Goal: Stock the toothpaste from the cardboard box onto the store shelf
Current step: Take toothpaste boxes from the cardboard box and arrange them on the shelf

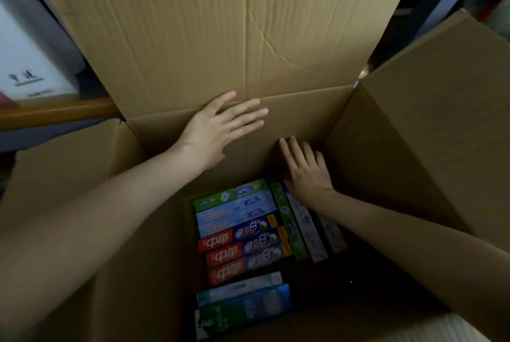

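The toothpaste cartons [242, 234] lie flat on the bottom of the open cardboard box [400, 148]. One stack lies crosswise: green and blue packs at the far end, three red-ended ones [220, 256] in the middle, then pale blue and dark green packs nearest the camera. A few more cartons [303, 228] lie lengthwise just beside them on the right.

The right hand [306, 173] reaches deep into the box, back of the hand up. Its fingers are straight and a little spread, pointing at the far wall. Its heel sits over the far ends of the lengthwise cartons; whether it touches them cannot be told. It grips nothing.

The left hand [218, 132] is higher. Its forearm stretches in from the lower left, and its palm lies flat against the far wall at the fold of the upright far flap [220, 38]. Its fingers are straight, close together and angled to the right.

Behind the flap stands a store shelf [55, 112] with a white package [27, 65] on the left.
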